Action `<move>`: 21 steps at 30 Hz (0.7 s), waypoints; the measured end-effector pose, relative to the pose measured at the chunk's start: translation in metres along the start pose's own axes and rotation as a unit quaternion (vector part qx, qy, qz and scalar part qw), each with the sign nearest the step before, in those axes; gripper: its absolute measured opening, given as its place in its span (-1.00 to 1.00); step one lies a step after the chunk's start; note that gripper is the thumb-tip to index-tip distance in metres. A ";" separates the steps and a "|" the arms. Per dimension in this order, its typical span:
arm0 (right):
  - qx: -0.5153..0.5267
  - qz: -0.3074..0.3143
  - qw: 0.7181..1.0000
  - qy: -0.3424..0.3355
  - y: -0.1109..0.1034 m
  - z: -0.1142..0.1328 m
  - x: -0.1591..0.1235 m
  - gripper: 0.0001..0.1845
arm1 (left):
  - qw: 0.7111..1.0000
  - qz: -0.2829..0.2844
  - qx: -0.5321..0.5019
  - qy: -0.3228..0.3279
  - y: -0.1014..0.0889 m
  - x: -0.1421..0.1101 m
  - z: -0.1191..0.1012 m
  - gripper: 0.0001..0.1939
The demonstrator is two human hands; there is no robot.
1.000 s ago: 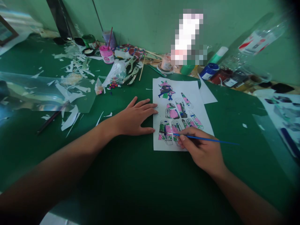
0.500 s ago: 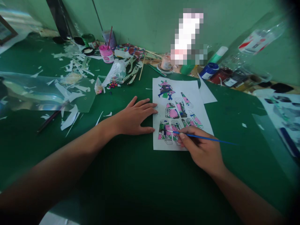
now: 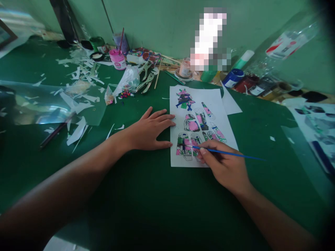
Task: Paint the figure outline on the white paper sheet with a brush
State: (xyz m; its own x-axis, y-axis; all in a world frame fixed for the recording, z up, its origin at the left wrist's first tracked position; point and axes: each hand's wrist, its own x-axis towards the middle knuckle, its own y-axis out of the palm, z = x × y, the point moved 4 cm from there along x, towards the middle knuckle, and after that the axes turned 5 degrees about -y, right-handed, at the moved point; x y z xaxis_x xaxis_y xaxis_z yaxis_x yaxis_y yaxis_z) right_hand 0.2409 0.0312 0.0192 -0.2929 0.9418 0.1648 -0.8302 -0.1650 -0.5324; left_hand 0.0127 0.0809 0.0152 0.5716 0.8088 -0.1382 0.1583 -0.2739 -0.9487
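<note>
A white sheet of paper [image 3: 211, 96] lies on the green table, printed with outlined shapes that are partly coloured pink, green, dark blue and black. My right hand [image 3: 226, 165] is closed around a thin blue paintbrush [image 3: 225, 152], resting over the sheet's lower right part. The brush tip points left and meets a shape at the lower left of the sheet; how firmly it presses I cannot tell. My left hand [image 3: 153, 130] lies flat with its fingers spread, fingertips at the paper's left edge. Part of the lower drawings is hidden behind my right hand.
Along the wall stand a pink paint jar [image 3: 118, 60], a blue paint jar [image 3: 233, 78] and a large plastic bottle [image 3: 288, 45]. Metal pliers [image 3: 146, 78], a bag of beads [image 3: 109, 96] and paper scraps [image 3: 77, 130] lie to the left. A clear plastic sheet [image 3: 47, 104] lies farther left.
The brush tip has shifted very slightly left on the lower left shape. My left hand keeps its place, and the whole view has moved a little.
</note>
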 end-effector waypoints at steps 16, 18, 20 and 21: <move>-0.006 -0.004 1.000 -0.005 0.000 0.001 0.001 -0.85 | 1.000 -0.001 0.010 0.000 0.000 0.000 0.000 -0.30; -0.006 -0.005 1.000 -0.002 -0.001 0.000 0.000 -0.86 | 1.000 -0.001 0.010 0.000 0.001 0.000 0.001 -0.30; -0.005 0.005 1.000 -0.003 0.000 -0.001 -0.001 -0.87 | 1.000 -0.002 0.009 0.000 0.001 0.000 0.001 -0.30; -0.005 0.010 1.000 -0.004 0.000 -0.001 -0.001 -0.87 | 1.000 -0.003 0.009 0.001 0.002 0.000 0.001 -0.30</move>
State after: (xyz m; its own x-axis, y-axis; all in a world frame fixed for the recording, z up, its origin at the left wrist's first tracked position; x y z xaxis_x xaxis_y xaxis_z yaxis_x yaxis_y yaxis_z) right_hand 0.2418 0.0306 0.0185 -0.3126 0.9362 0.1605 -0.8196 -0.1804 -0.5437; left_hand 0.0119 0.0811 0.0133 0.5723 0.8093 -0.1326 0.1468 -0.2602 -0.9543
